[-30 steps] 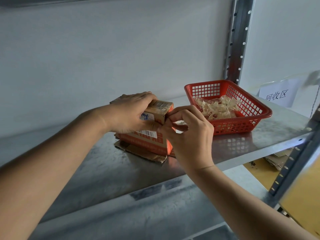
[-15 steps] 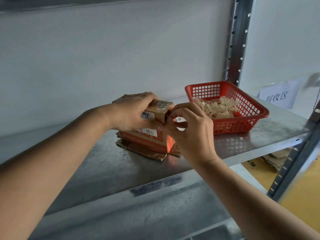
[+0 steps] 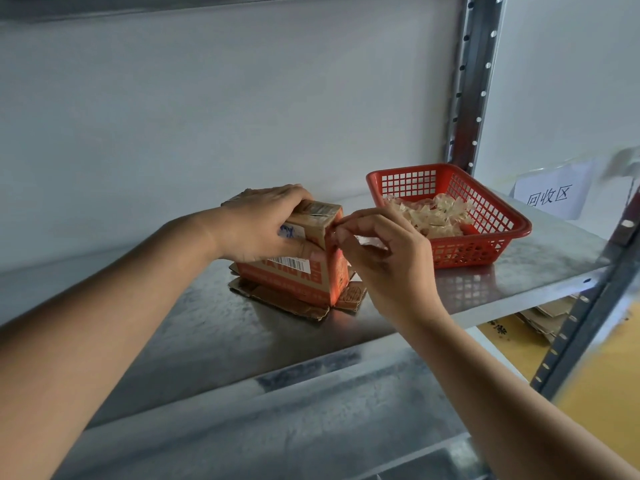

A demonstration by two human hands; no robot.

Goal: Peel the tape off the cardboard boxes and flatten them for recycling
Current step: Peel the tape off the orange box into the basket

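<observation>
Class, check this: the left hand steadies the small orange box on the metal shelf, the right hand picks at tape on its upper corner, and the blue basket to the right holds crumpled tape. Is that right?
One detail is wrong: the basket is red, not blue, as the head view shows. The rest stands: the left hand holds the orange box on the metal shelf, the right hand picks at its upper corner, and crumpled tape fills the basket.

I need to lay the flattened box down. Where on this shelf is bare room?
Bare metal shelf lies left of and in front of the cardboard box. Between box and red basket is crowded by the right hand.
</observation>
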